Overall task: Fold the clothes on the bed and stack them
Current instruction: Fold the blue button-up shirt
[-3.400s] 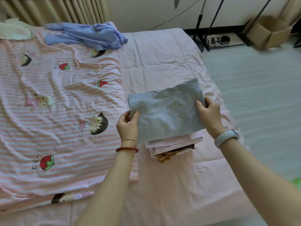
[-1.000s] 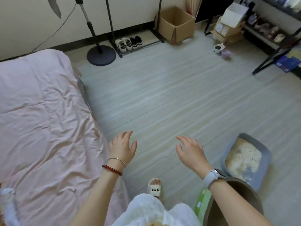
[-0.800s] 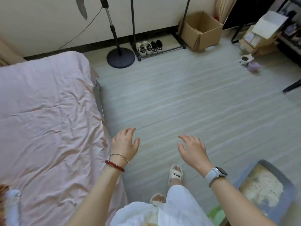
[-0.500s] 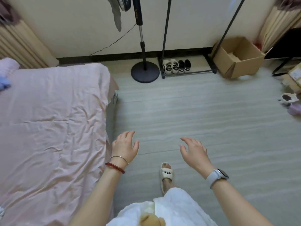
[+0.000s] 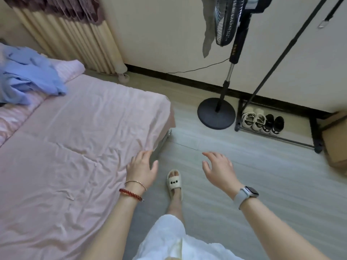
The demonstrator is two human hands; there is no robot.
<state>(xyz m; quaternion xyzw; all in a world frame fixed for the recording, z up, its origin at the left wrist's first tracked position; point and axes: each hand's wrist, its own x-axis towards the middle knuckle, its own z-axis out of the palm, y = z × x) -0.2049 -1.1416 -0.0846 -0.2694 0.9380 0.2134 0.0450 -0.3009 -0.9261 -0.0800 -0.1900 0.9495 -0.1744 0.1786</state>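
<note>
A crumpled blue garment [image 5: 28, 79] lies at the far left of the bed [image 5: 75, 147], partly on a pink striped blanket [image 5: 69, 69]. The bed is covered with a wrinkled pink sheet. My left hand [image 5: 141, 170] hovers over the bed's right edge, fingers loosely spread, holding nothing. My right hand [image 5: 219, 170] hangs over the floor to the right, fingers relaxed and empty. The folded stack is out of view.
A standing fan [image 5: 216, 113] rests on its round base beyond the bed's corner. Beside it, shoes [image 5: 262, 122] sit on a low black rack. A cardboard box [image 5: 336, 139] is at the right edge. A radiator [image 5: 75, 40] lines the wall. My slippered foot [image 5: 174, 182] is on the floor.
The view has swung left and up, bringing the blue garment, radiator and more of the bed into sight. My left hand now overlaps the bed's edge. Both hands stay empty.
</note>
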